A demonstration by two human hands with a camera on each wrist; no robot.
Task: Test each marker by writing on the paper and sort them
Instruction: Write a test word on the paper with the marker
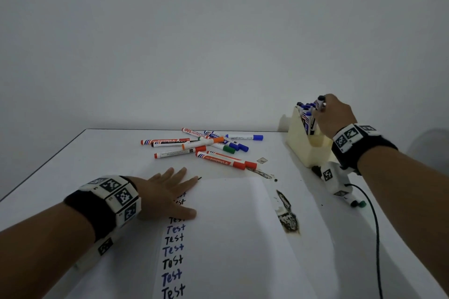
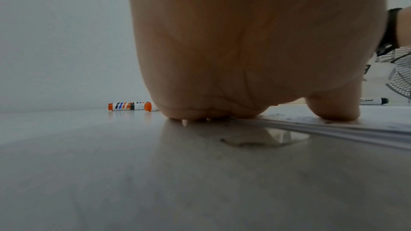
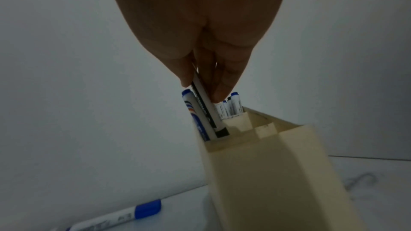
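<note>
Sorting | right hand (image 3: 206, 69) pinches black marker (image 3: 209, 111) into holder (image 3: 255, 173) - tested | left hand (image 1: 167, 192) spread flat, pinning paper (image 1: 233, 226) - ready for next test

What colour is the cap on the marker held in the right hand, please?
Black; the marker in the right hand shows it best in the head view.

Left hand (image 2: 255, 55) flat on paper (image 2: 333, 127), orange-capped markers (image 2: 130, 106) beyond.

From my remote seat, the white table (image 1: 102, 153) carried a sheet of paper (image 1: 230, 226), a loose heap of markers (image 1: 201, 145), a cream holder (image 1: 308, 150), a black cable (image 1: 375, 238), and dark patches (image 1: 289, 221) that looked like chipped surface.
</note>
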